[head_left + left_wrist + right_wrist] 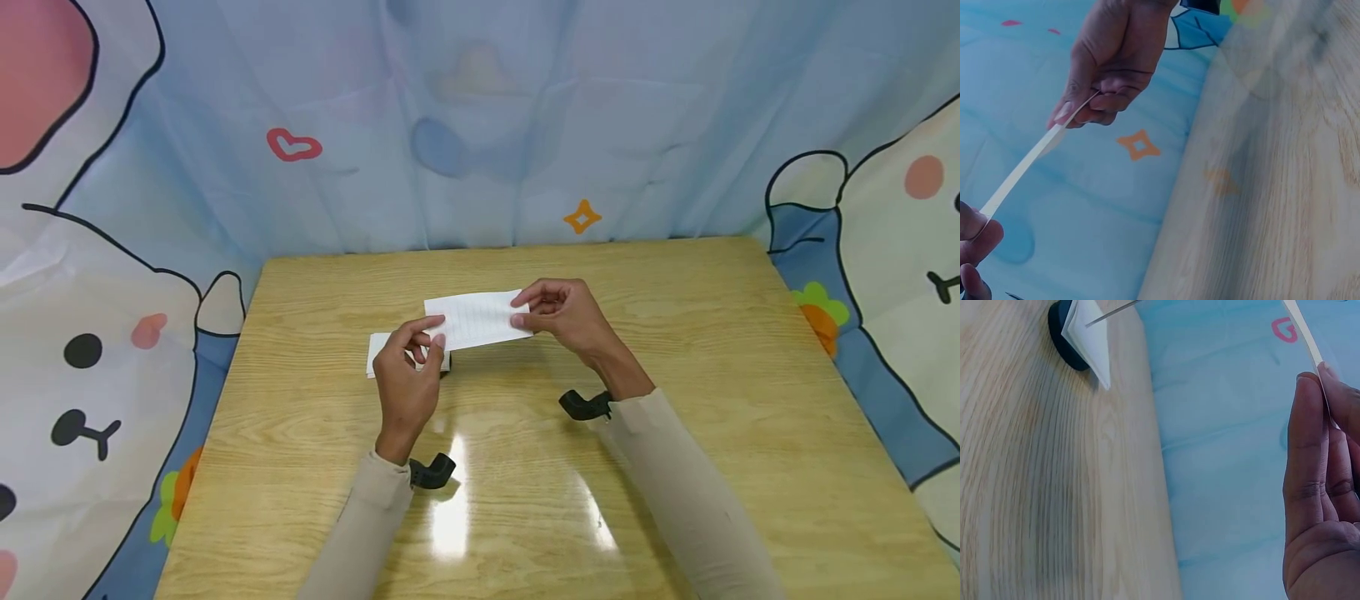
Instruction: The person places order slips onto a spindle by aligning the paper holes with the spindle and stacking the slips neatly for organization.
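Note:
A small white sheet of paper (478, 319) with faint printed lines is held above the table by both hands. My left hand (407, 387) pinches its left end between thumb and fingers. At the other end, my right hand (576, 323) pinches the right edge. Both wrist views show the paper nearly edge-on, slightly bowed. Below and behind the left hand, more white papers (378, 352) lie on a black round base (1059, 331). From them a thin metal spike (1113, 312) rises in the right wrist view; the left hand partly hides this stack in the head view.
The wooden table (675, 333) reaches back to a blue printed curtain (645, 125). Cartoon-patterned cloth also hangs at the left and right sides. A black wrist mount (432, 472) sits at the left cuff and another mount (585, 406) at the right.

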Available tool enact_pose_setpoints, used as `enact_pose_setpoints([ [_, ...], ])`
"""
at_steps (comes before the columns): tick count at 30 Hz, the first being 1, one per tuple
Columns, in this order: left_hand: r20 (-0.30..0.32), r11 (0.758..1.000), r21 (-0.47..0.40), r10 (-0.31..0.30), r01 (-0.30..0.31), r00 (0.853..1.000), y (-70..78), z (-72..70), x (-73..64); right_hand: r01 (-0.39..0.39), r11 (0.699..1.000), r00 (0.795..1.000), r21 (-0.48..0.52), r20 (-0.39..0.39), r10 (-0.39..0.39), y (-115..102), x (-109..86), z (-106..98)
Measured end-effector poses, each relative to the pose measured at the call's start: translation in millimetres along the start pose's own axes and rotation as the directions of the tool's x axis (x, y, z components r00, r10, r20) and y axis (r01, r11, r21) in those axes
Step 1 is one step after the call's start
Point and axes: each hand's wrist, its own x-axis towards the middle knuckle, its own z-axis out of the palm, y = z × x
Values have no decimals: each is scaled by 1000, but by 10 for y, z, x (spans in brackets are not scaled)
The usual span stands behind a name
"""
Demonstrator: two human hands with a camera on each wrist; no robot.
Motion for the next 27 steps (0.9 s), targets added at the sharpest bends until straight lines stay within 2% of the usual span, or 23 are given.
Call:
enact_pose_setpoints([
  [27, -12, 1000, 16, -13, 13, 1000, 17, -185, 84, 10, 1000, 1000, 16, -5, -10, -77, 84, 178],
])
